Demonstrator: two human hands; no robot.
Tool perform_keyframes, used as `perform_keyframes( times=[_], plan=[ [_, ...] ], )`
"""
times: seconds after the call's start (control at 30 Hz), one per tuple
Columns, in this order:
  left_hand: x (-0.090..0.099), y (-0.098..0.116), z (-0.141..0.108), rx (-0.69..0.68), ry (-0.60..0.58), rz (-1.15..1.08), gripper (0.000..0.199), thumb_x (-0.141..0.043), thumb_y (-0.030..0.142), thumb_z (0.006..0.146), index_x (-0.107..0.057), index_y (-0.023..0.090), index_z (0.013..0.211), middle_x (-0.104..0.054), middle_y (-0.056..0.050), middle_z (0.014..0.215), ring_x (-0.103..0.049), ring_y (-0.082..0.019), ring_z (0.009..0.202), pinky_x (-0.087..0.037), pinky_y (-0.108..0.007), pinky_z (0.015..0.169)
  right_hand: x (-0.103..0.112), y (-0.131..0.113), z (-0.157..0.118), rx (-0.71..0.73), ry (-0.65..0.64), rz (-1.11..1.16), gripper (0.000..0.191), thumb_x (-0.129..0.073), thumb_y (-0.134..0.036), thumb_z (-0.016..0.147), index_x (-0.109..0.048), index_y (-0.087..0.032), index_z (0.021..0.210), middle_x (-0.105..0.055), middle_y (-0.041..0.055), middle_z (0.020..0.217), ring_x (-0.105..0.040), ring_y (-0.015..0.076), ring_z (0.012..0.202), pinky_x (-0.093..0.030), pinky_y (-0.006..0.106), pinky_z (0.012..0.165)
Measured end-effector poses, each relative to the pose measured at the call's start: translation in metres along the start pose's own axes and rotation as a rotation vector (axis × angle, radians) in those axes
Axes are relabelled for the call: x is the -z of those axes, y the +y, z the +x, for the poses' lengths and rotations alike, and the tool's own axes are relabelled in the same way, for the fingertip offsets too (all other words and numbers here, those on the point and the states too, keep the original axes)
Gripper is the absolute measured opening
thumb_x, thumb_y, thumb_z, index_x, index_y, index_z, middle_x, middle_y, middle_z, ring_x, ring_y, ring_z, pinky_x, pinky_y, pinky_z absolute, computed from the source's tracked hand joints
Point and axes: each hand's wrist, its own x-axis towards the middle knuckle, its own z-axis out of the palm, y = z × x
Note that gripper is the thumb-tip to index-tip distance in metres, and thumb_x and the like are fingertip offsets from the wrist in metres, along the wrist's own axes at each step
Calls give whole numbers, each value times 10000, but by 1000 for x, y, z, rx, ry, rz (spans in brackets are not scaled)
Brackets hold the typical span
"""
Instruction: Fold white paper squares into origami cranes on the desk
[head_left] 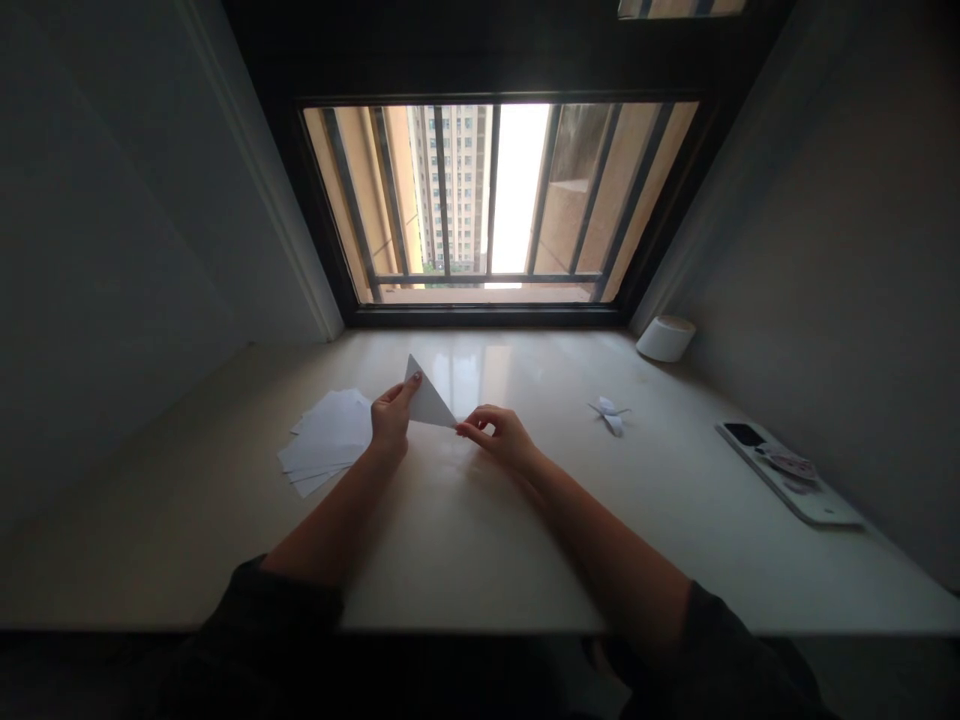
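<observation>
A sheet of white paper folded into a triangle (430,400) is held up between my two hands, over the pale sill. My left hand (391,413) grips its left side, thumb pressed on the face near the upper corner. At the lower right corner, my right hand (496,435) pinches the tip between thumb and fingers. Just left of my left hand lies a loose stack of white paper sheets (327,440), fanned unevenly. A small folded paper crane (611,415) rests on the surface to the right of my right hand.
The white sill (465,560) ends at a front edge near my body. On the right lies a phone (795,480) in a pale case with a grip on its back. A white cylindrical object (666,338) stands by the right wall, near the dark-framed barred window (487,315).
</observation>
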Motion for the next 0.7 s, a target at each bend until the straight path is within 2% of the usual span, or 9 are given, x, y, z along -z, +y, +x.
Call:
perform_keyframes(
  times=[0.13,0.2,0.27,0.33,0.43,0.53,0.6,0.7],
  plan=[
    [2,5,4,18,124,-39,371,-818,391,475,-688,131,705,-656,-18,653,-567,-106,551,-446,-223,543,5,-1,-4,130,-15,-105,201,-615,-349,802,-669,-205,673,-637,26,659,-552,152,667,-450,289,670],
    [2,6,4,7,157,-40,368,-814,395,479,-679,130,695,-648,-15,640,-559,-104,543,-445,-223,540,4,-5,-5,149,73,-118,219,-569,-335,839,-654,-206,683,-633,32,689,-561,158,696,-457,301,694],
    [1,5,1,1,100,-27,377,-808,406,492,-677,125,707,-648,-19,639,-560,-112,548,-447,-227,541,3,-10,-6,139,226,-114,218,-523,-334,868,-640,-206,736,-629,43,752,-570,164,732,-469,308,701],
    [-1,1,-4,-8,14,1,393,-801,424,505,-680,119,722,-640,-21,615,-557,-119,538,-434,-225,522,0,-14,-6,154,318,-131,172,-551,-362,850,-633,-211,849,-631,58,856,-584,179,805,-485,320,729],
    [-4,-8,-13,-33,-74,57,399,-776,466,538,-681,120,714,-629,-15,597,-545,-113,524,-422,-221,516,-4,-16,-7,249,263,-232,345,-650,-425,768,-605,-233,1051,-612,80,1065,-576,214,973,-487,346,828],
    [-4,-14,-19,-33,-130,83,405,-752,488,572,-685,126,742,-631,-11,615,-547,-111,534,-422,-219,523,-8,-13,-7,323,152,-374,451,-653,-444,760,-567,-264,1165,-552,77,1236,-574,216,994,-487,351,848],
    [-3,-16,-21,-16,-156,88,390,-756,469,578,-685,126,748,-634,-12,630,-550,-107,546,-425,-214,533,-10,-10,-7,350,89,-464,423,-630,-417,789,-562,-278,1183,-537,61,1277,-586,210,957,-491,355,829],
    [-3,-16,-23,32,-197,92,363,-762,437,592,-686,121,753,-644,-22,662,-559,-103,568,-431,-207,548,-10,-8,-7,363,56,-555,319,-553,-335,861,-574,-285,1176,-583,34,1237,-593,204,949,-483,351,815]
  ],
)
